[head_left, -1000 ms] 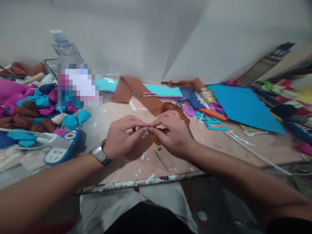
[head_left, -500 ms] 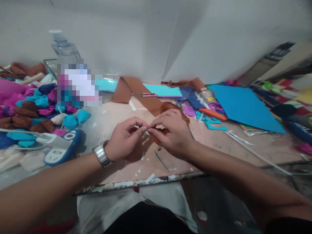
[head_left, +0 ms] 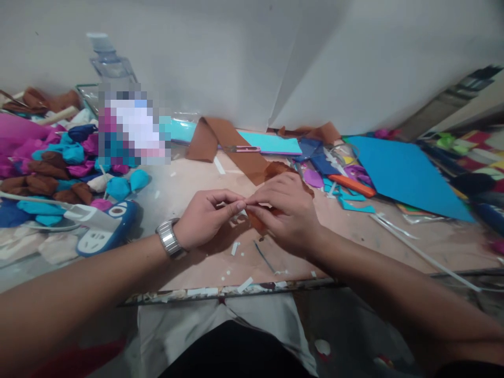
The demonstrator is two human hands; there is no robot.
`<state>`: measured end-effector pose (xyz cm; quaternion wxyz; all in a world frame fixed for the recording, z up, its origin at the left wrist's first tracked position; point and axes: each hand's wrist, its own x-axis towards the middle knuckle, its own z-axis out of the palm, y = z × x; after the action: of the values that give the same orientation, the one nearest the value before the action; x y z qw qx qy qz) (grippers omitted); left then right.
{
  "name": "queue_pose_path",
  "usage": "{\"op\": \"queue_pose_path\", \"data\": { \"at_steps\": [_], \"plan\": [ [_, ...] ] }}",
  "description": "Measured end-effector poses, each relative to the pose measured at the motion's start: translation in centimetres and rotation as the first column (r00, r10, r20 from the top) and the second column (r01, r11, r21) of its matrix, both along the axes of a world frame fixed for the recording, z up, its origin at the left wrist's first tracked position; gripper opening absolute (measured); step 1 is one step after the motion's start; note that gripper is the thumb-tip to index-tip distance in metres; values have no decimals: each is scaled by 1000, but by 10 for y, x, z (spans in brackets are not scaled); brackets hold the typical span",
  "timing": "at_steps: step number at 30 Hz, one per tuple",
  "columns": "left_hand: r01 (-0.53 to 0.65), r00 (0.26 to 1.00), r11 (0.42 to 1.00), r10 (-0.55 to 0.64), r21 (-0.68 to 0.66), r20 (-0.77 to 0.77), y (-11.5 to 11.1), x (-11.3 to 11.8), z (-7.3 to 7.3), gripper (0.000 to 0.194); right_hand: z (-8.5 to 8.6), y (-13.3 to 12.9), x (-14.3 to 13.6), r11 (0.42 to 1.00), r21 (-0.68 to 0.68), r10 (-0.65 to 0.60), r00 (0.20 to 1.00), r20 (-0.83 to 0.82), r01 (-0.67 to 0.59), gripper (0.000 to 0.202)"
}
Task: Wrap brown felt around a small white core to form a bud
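Over the middle of the table, my left hand (head_left: 210, 215) and my right hand (head_left: 285, 212) meet fingertip to fingertip in a pinch. A brown crepe paper strip (head_left: 244, 164) comes from the back of the table and passes under my right hand. Its gathered end (head_left: 258, 216) shows below the right fingers, held at the pinch; the exact edge between the fingertips is too small to make out. Pink-handled thread snips (head_left: 242, 149) lie across the strip farther back. My left wrist wears a metal watch (head_left: 169, 237).
Coloured wrapped bundles (head_left: 51, 168) are heaped at the left, beside a blue-and-white power strip (head_left: 108, 228) and a clear bottle (head_left: 114, 68). To the right lie an orange cutter (head_left: 352, 185), a blue sheet (head_left: 409, 173) and a white cord (head_left: 425, 252). Paper scraps dot the front edge.
The view has shifted slightly, so the table things sit a little farther right. Both hands keep their pinch, and the left thumb and fingers lie a bit flatter together.
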<state>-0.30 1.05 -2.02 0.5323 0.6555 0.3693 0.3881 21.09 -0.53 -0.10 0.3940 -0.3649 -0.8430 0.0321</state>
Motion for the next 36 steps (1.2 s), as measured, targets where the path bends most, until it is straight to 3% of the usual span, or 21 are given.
{"op": "queue_pose_path", "data": {
  "at_steps": [7,15,20,23,28,36],
  "plan": [
    [124,992,991,-124,42,7,-2,1,4,28,3,-3,-2,999,-54,-6,1000,-12,5,8],
    [160,987,987,-159,-11,23,-5,3,-1,20,3,-3,-2,996,-80,24,999,-27,-26,10],
    [130,989,979,-116,154,-94,-6,3,1,14,0,-2,-1,995,-74,55,997,-49,-59,7],
    [88,994,963,-67,255,-88,-6,2,3,12,0,-1,-1,995,-76,64,997,-53,-68,8],
    [-33,996,873,69,486,-55,-5,-1,7,9,0,1,-2,998,-47,48,999,-20,-49,8],
    [-59,991,834,114,548,-67,-3,-3,7,9,-2,5,0,999,40,34,999,-19,-33,9]
  ]
}}
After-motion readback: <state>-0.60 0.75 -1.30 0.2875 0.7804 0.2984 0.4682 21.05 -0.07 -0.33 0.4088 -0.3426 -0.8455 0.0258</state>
